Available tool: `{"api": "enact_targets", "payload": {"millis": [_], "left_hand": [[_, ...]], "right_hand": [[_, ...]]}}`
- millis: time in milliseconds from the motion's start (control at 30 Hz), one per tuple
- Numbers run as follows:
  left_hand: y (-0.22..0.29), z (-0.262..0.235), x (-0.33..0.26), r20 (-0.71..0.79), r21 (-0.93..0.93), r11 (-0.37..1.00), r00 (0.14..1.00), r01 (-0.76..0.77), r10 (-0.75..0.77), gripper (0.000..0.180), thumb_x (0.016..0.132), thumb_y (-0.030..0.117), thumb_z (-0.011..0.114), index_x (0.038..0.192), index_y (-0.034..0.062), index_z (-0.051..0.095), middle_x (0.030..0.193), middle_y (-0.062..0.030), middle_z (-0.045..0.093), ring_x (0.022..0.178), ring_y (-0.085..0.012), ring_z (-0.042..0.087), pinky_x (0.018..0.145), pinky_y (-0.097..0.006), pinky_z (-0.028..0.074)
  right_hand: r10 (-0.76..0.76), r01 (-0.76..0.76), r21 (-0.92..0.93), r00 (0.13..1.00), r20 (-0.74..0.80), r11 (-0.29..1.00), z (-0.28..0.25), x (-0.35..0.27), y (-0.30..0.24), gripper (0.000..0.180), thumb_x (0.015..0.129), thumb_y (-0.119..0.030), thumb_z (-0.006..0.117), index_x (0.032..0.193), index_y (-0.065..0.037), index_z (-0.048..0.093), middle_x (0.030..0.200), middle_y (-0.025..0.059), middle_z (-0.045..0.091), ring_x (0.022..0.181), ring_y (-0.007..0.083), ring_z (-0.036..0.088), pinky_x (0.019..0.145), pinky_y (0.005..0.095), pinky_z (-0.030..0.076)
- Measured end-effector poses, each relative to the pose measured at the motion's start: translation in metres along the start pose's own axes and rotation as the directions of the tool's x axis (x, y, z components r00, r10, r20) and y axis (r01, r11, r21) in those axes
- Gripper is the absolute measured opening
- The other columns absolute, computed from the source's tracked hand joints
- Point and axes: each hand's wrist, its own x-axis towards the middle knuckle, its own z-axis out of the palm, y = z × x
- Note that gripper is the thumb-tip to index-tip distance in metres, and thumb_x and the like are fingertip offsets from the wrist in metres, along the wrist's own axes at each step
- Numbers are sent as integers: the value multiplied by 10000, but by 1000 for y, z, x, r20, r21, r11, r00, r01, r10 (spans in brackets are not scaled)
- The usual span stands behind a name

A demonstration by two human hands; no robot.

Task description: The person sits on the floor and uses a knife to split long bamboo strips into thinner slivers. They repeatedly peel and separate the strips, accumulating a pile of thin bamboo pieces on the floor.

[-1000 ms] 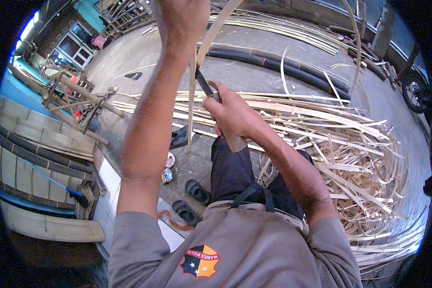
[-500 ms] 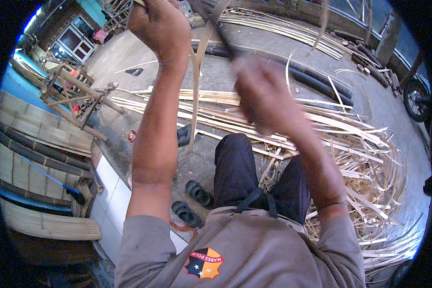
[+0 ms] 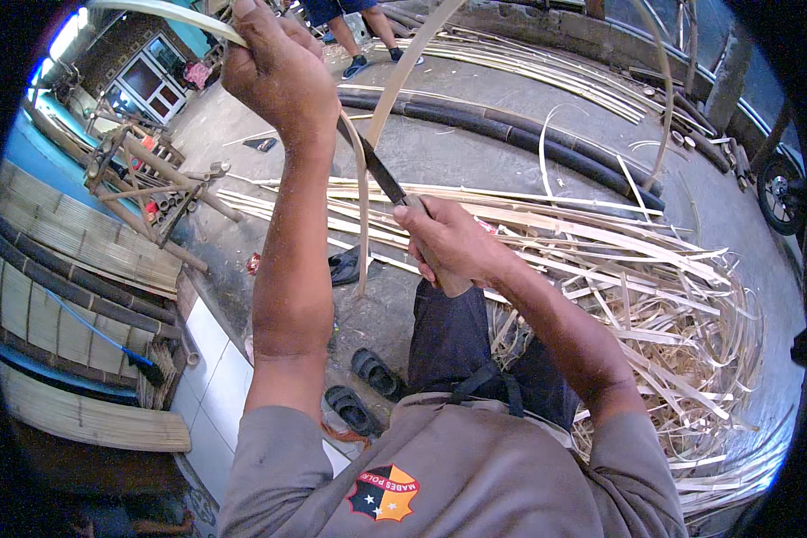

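Note:
Raised at the upper left, my left hand (image 3: 282,81) is closed round a pale bamboo strip (image 3: 175,13), whose end sticks out to the left. My right hand (image 3: 453,238), in front of my chest, grips the wooden handle of a knife (image 3: 386,179). The dark blade points up and left toward my left wrist. It lies against pale strips beside that wrist: one thin strip (image 3: 364,224) hangs down, and a wider one (image 3: 408,76) arcs up and right. Where the blade tip meets the bamboo is partly hidden behind my left wrist.
A heap of bamboo strips and shavings (image 3: 681,341) lies to my right, with long slats (image 3: 547,233) ahead. Beyond are dark bamboo poles (image 3: 529,134) and another person's legs (image 3: 354,40). Sandals (image 3: 354,408) are near my legs; a bamboo frame (image 3: 143,184) stands left.
My right hand and the knife have come down toward me and slightly left. My left hand has shifted a little left and lower. Another person's legs have come into view at the far side.

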Motion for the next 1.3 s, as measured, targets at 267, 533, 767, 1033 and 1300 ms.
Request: {"api": "enact_targets", "payload": {"millis": [267, 533, 767, 1033, 1300], "left_hand": [[10, -4, 0, 11, -5, 1000, 1000, -27, 27, 444, 978, 352, 471, 613, 138, 336, 487, -14, 362, 384, -118, 325, 389, -296, 238], [20, -9, 3, -34, 81, 996, 999, -39, 42, 431, 963, 330, 474, 607, 126, 341, 504, -34, 408, 396, -123, 347, 395, -295, 251], [8, -11, 6, -54, -77, 994, 996, -72, 68, 553, 1012, 457, 568, 595, 162, 357, 503, 52, 314, 397, -71, 316, 391, -253, 222], [20, -11, 5, -74, 86, 996, 997, 14, -8, 403, 950, 297, 480, 610, 129, 345, 513, -24, 390, 406, -113, 347, 397, -294, 236], [20, -16, 1, -27, 178, 984, 1000, 0, 5, 454, 977, 315, 439, 595, 80, 373, 525, -46, 415, 415, -128, 363, 400, -311, 247]], "right_hand": [[-468, 567, 269, 810, -352, 778, -12, -35, -62, 419, 1025, -430, 520, 988, -15, 559, 720, 71, 568, 505, 174, 572, 415, 314, 449], [7, -24, 197, 996, 86, 980, 21, 12, 21, 407, 1030, -434, 518, 1073, -29, 527, 701, 46, 558, 477, 139, 550, 419, 296, 436], [1, -1, -2, 996, -85, 1000, 5, -15, -53, 399, 993, -447, 558, 996, -49, 551, 690, 60, 558, 447, 149, 515, 391, 313, 412], [89, -123, 328, 989, 119, 937, 21, 8, -20, 365, 1019, -392, 521, 980, -30, 550, 693, 62, 559, 456, 157, 520, 443, 316, 437], [-310, 321, 104, 945, -107, 941, 8, -22, -52, 457, 1038, -449, 478, 1046, -2, 571, 668, 56, 544, 467, 134, 533, 418, 293, 411]]}}
